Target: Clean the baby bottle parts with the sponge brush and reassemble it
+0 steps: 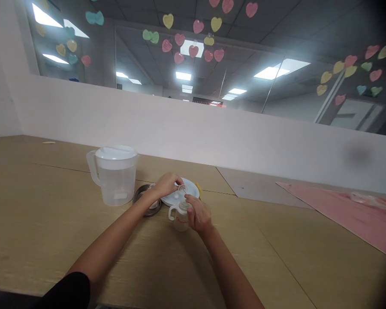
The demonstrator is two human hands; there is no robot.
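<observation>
Apparently midway: gripping a small clear round piece (182, 188) in the left fingers (178, 182) over the white plate (191, 189), pinching a thin rod (184, 192) in the right fingers (192, 201), close by the handled jar (180, 222) on the table (260, 249). Cannot tell the remaining steps.

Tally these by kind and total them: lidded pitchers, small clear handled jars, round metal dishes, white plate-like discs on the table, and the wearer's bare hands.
Lidded pitcher: 1
Small clear handled jar: 1
Round metal dish: 1
White plate-like disc: 1
Bare hands, left hand and right hand: 2
Total: 6
</observation>
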